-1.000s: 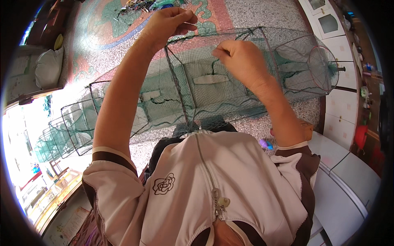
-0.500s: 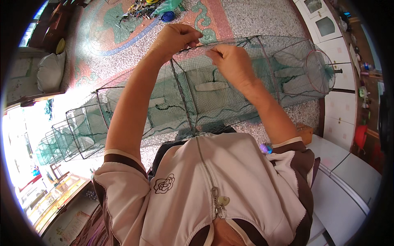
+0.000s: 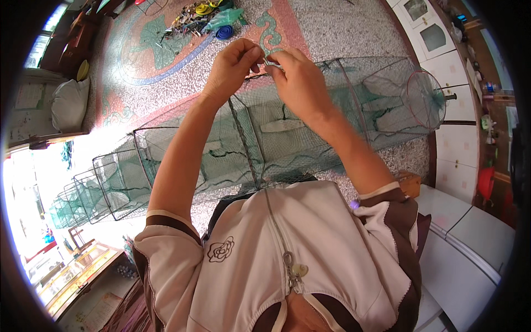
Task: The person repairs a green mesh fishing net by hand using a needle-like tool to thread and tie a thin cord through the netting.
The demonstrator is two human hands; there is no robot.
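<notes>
A long, boxy fish trap of green mesh (image 3: 293,152) stretches across in front of me, held in shape by dark square frames. A reddish ring (image 3: 408,91) rounds off its right end. Above the trap's far edge, my left hand (image 3: 235,69) is closed in a pinch. My right hand (image 3: 301,83) faces it, thumb and forefinger pressed together. Their fingertips nearly meet. A small, thin, pale bit shows between them, too fine to name. Whether either hand also grips the mesh edge is hidden by the fingers.
On the patterned floor (image 3: 354,33) beyond lies a heap of cords and straps (image 3: 185,22) with a blue coil (image 3: 224,32). White cabinets (image 3: 456,141) stand at the right, a white appliance (image 3: 459,265) at the lower right. A pale sack (image 3: 70,102) sits at the left.
My right hand has moved left and slightly up, bringing its fingertips close to my left hand's. My left hand has dropped a little. The trap's far edge sits lower behind the hands.
</notes>
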